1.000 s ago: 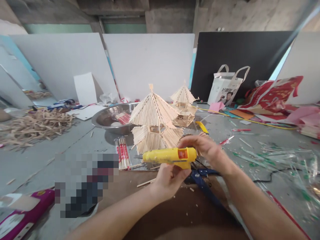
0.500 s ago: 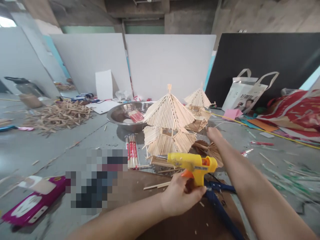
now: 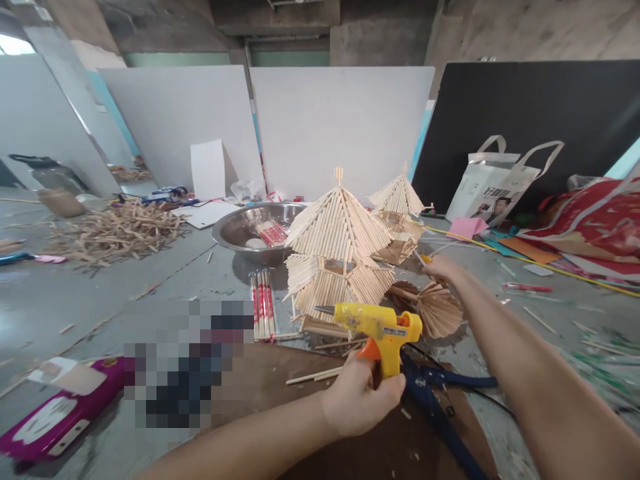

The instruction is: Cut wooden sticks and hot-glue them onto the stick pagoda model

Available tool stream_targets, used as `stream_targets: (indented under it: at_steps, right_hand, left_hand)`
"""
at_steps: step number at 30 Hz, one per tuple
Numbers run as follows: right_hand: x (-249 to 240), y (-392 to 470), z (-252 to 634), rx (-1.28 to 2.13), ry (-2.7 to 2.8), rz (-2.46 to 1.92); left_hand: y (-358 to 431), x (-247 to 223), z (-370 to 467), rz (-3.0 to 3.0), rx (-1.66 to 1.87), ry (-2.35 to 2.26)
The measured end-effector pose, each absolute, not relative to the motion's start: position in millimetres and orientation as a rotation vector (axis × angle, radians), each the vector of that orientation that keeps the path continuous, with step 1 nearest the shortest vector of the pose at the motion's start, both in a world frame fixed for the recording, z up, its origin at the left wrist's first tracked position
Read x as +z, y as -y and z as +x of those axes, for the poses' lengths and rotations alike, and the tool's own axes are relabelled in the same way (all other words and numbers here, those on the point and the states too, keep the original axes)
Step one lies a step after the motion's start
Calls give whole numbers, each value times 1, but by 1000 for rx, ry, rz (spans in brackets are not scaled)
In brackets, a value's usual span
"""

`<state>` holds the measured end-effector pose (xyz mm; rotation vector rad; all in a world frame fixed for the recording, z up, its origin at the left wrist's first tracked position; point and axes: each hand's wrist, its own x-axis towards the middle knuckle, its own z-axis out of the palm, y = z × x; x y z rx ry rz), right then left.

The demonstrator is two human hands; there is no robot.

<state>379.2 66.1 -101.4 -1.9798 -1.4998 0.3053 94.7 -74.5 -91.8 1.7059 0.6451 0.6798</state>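
My left hand (image 3: pixel 363 393) is wrapped round the handle of a yellow glue gun (image 3: pixel 380 321), its nozzle pointing left. Behind the nozzle stands a tiered pavilion model (image 3: pixel 340 230) made of thin wooden sticks. My right hand (image 3: pixel 443 268) reaches out beyond a pleated brown paper fan (image 3: pixel 437 310). Its fingers are closed round a small thing with a yellow-orange part, too small to name. A second stick pavilion (image 3: pixel 397 197) is left of that hand. Below the glue gun lies a blue-handled tool (image 3: pixel 430 393), resembling pliers, on a brown sheet (image 3: pixel 270 400).
A steel basin (image 3: pixel 230 243) stands behind, left of the model. Packaged sticks (image 3: pixel 263 303) lie before it, with a heap of wooden pieces (image 3: pixel 125 230) farther left. A purple case (image 3: pixel 65 407) is at front left. A white bag (image 3: pixel 483 187) leans at back right.
My right hand has moved a little right and back, and a small yellow-orange part now shows at its fingers. The glue gun in my left hand has shifted slightly left.
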Motion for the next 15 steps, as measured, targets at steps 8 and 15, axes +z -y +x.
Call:
stream_targets:
  at_steps: [8,15]
  right_hand:
    - [-73,30,365,930,1150,-1810]
    - [-43,91,303,946,1118,-954]
  left_hand:
    - [82,-99,98,1380,645,-573]
    - [87,-95,100,1207,675,-513]
